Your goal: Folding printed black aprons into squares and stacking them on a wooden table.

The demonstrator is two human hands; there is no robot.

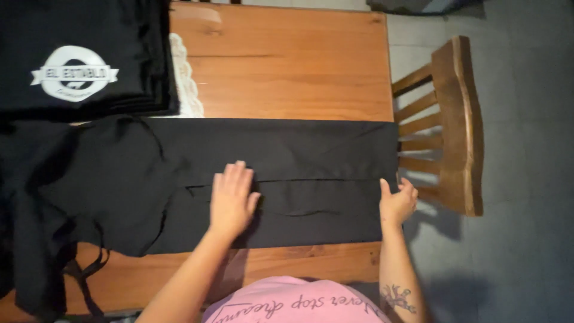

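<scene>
Two hands on black cloth point(311, 179) atop surface point(287, 60). Left hand point(232, 200) flat, grip wide, mid-cloth. Right hand point(397, 203) pinches cloth's rt edge.

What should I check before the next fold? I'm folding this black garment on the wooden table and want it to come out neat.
1. Left hand flat on the black garment, pinning its middle: ok.
2. Right hand grips the garment's end at the table edge: ok.
3. Stretch between the hands smooth: not ok, a small ripple shows below the fold line.
4. Far side of the garment flat: not ok, it lies bunched, with straps hanging off the near edge.
5. Room beside the folded black stack: ok, bare wood lies behind the garment.
6. Chair clear of the cloth: ok, it stands beyond the table's end.
</scene>
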